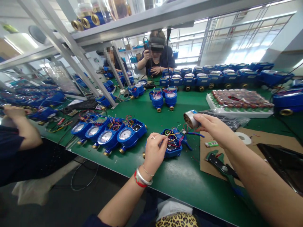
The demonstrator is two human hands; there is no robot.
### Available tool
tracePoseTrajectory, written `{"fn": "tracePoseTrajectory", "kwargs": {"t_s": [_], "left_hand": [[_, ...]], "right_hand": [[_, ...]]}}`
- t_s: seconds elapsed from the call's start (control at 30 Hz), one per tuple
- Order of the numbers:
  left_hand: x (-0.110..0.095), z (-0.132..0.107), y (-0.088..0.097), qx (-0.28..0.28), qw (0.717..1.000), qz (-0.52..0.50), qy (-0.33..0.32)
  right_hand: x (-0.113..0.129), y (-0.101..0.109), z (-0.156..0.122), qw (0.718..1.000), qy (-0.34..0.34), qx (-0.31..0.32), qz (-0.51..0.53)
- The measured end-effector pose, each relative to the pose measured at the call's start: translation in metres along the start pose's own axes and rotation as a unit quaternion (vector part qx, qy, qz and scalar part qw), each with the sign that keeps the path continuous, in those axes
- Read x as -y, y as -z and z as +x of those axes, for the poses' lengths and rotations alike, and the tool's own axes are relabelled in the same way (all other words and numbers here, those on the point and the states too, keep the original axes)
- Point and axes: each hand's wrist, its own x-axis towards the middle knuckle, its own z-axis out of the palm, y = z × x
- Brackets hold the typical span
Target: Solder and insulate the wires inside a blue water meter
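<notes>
An open blue water meter [174,143] with loose coloured wires lies on the green table [180,176] in front of me. My left hand [155,151] rests on its left side, fingers curled around the housing. My right hand [211,126] is raised to the right of the meter and grips a small silver cylinder [190,119] tied to the meter by thin wires.
A row of several blue meters [110,134] lies to the left. A cardboard sheet [258,148] with cutters [221,165] and a tape ring [243,137] sits right. A tray of parts [240,101] stands beyond. Another person's arm [21,126] is at far left; people sit opposite.
</notes>
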Motion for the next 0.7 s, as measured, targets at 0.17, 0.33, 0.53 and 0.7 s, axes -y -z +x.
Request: {"fn": "tracePoseTrajectory", "kwargs": {"t_s": [0.17, 0.33, 0.53, 0.7], "left_hand": [[0.0, 0.001, 0.0, -0.001, 1.0, 0.001, -0.007], [0.0, 0.001, 0.0, 0.0, 1.0, -0.003, 0.001], [0.001, 0.0, 0.0, -0.002, 1.0, -0.011, 0.002], [0.001, -0.001, 0.001, -0.007, 1.0, -0.017, -0.001]], "right_hand": [[0.0, -0.003, 0.0, 0.983, 0.03, -0.002, -0.183], [0.019, -0.011, -0.012, 0.959, 0.159, 0.031, -0.234], [0.036, -0.027, -0.015, 0.886, 0.304, 0.1, -0.335], [0.036, -0.02, -0.011, 0.855, 0.316, 0.132, -0.39]]}}
